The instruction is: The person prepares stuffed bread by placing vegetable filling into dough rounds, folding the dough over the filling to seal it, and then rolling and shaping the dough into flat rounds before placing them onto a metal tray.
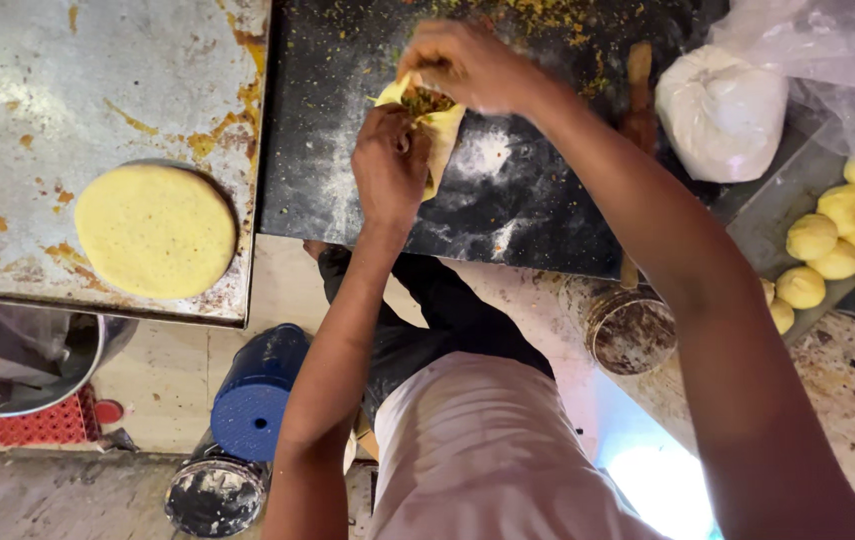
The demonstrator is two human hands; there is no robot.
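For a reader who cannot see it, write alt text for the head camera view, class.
Two hands, the left hand and right hand, fold a piece of yellow dough around a filling over a floured dark board. A flat dough round lies on a metal griddle; dough balls wait on a tray at right.

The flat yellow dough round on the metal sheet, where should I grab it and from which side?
Probably by the near edge of the round, which lies flat close to the metal sheet's front rim. Slide fingers under from there; its thin, limp shape suggests supporting it underneath rather than pinching.

Eight dough balls [837, 228]; one flat disc [155, 231]; one white bag [720, 113].
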